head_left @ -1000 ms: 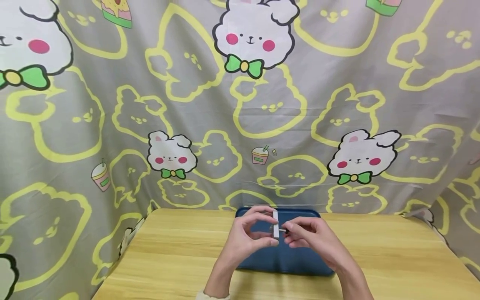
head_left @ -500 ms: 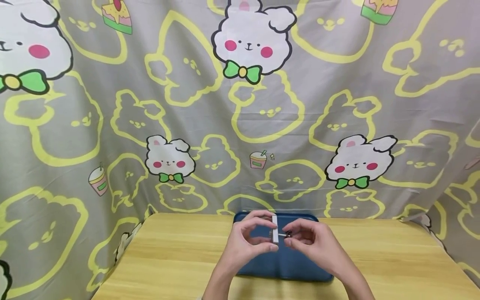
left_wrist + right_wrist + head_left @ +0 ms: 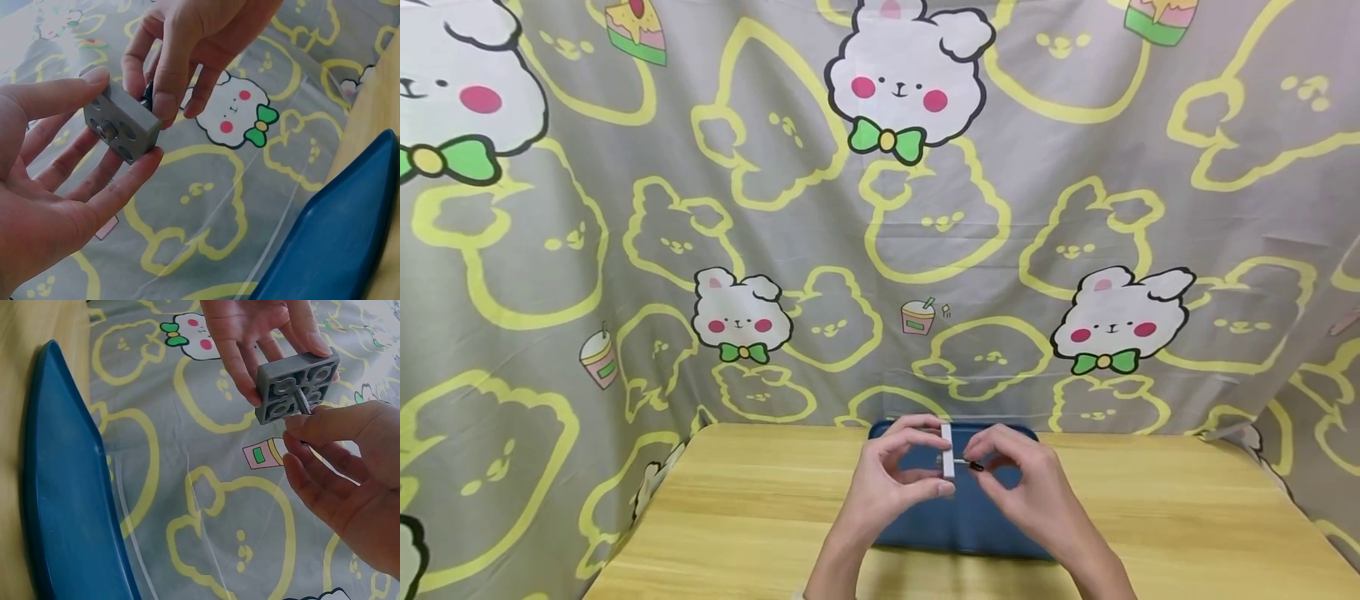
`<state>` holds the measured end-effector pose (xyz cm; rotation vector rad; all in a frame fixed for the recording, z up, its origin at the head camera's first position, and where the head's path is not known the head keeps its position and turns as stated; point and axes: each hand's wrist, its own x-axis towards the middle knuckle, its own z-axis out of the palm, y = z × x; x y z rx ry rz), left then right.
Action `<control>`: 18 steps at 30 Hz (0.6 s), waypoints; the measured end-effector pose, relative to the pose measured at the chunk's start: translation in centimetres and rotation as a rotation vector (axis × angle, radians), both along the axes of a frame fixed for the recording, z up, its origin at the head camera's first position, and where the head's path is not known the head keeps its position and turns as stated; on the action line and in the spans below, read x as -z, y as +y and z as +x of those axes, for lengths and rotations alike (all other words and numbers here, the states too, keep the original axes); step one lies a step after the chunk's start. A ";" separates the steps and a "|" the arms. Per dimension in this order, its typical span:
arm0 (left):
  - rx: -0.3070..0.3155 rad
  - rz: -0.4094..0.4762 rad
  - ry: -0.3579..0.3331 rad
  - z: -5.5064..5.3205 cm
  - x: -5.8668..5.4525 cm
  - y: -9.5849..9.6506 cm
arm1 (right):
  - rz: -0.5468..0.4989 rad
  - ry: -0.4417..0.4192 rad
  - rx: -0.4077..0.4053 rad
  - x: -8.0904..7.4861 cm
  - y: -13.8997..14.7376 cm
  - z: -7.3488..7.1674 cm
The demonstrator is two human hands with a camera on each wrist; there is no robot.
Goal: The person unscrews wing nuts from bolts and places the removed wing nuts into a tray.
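Note:
In the head view, my left hand (image 3: 898,471) holds a grey square plastic block (image 3: 947,452) on edge between thumb and fingertips. Round holes show on the block's face (image 3: 111,128) in the left wrist view, with a metal bolt head in the centre. The threaded bolt (image 3: 302,400) sticks out of the block's ribbed back, toward my right hand (image 3: 1030,475). A small black piece (image 3: 976,467) sits at the bolt's far end, and the curled thumb and fingers of my right hand are around it. Those fingers partly hide it in both wrist views.
Below the hands, a dark blue tray (image 3: 962,533) lies on the wooden table (image 3: 760,508). Behind the table hangs a grey curtain (image 3: 820,217) with cartoon rabbits, reaching round both sides.
My right hand's fingers have shifted around the black piece, and more of it shows between them now. The left hand keeps its grip on the block, almost in place.

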<state>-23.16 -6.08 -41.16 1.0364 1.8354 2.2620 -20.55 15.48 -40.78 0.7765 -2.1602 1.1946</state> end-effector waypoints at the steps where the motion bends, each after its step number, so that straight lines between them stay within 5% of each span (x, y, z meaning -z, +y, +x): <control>1: 0.000 0.000 0.002 0.0 0.0 0.0 | 0.003 -0.003 -0.005 -0.1 0.1 0.0; 5: 0.002 -0.004 -0.001 -0.1 -0.2 0.0 | -0.006 -0.093 -0.044 -0.5 0.8 0.2; 12: 0.001 -0.014 -0.006 0.0 -0.3 0.1 | -0.121 -0.446 -0.090 -1.2 2.8 0.8; 18: -0.016 -0.038 0.016 0.2 -0.2 -0.1 | -0.245 -0.657 -0.130 -1.1 2.8 0.1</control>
